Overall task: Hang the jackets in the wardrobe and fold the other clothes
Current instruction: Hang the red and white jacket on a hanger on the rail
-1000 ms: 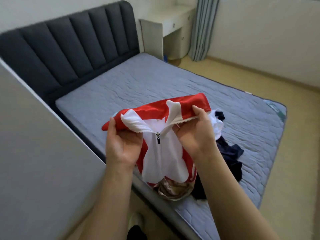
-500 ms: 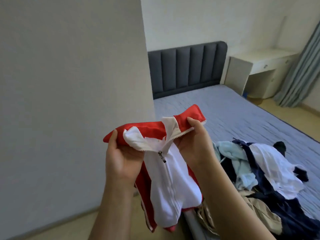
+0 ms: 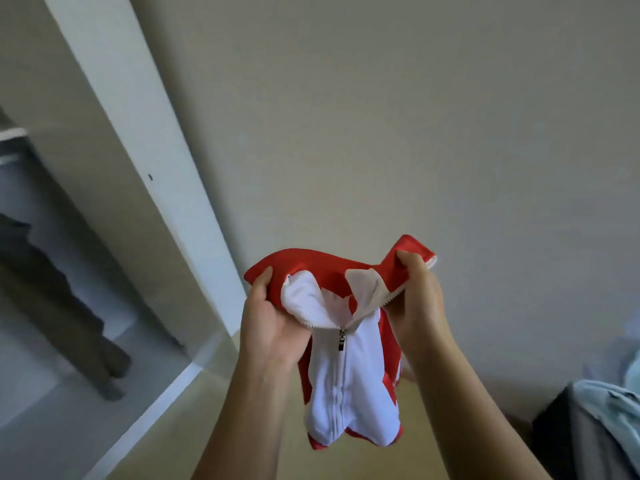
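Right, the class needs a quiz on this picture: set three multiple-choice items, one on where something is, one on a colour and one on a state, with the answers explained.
1. Where is the dark hanging garment relative to the jacket?
A. To its left
B. To its right
C. Directly below it

2. What colours is the jacket?
A. Blue and yellow
B. All black
C. Red and white

3. How is the jacket held?
A. Lying flat on a bed
B. Gripped at the collar by the left hand and right hand
C. Hanging from a hanger

Answers:
1. A: it hangs at the picture's left edge, while the jacket is near the middle.
2. C: the jacket has a red outer layer with white front panels.
3. B: fingers of both hands curl round the collar, and the jacket dangles below them.
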The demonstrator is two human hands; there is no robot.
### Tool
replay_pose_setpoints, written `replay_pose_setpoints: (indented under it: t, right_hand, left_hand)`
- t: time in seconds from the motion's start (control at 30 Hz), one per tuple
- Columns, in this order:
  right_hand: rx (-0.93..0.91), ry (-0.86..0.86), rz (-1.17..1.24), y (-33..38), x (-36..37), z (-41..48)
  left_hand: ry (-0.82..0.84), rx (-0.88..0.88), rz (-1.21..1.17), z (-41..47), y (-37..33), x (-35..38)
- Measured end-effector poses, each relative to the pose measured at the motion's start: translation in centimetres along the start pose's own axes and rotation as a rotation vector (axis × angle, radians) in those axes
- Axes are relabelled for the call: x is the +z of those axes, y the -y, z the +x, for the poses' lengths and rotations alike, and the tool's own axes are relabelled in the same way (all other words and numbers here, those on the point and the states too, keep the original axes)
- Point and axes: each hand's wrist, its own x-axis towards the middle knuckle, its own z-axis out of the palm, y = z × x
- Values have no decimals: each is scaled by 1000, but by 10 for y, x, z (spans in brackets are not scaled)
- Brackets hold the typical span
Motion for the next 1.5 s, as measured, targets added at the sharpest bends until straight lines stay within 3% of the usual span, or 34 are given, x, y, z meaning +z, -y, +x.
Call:
replay_pose_setpoints:
  t: [0.4,0.73,1.07,1.23,1.4,1.5]
  right_hand:
    - [205,346,-319,-168,203,-24]
    - [378,746,-483,-305,353,17]
    - [409,1142,-943,-426,517,37]
    - [302,1286,-1142,-493,576,30]
    - [-104,1360,-1201,-575,655,7]
    - [-137,1442,-1184,-619,718,-27]
  left_hand:
    - [-449,381,-142,-52,-203,-126]
    - [-666,642,-301,-28,-343,-230]
    - [-796,858,-528,-29,-462,-301]
    - [-830,892,-592,-34,-521,-348]
    - [-811,878,-569,-32,-585,-400]
    - [-806,885,-546,-36,-629,-429]
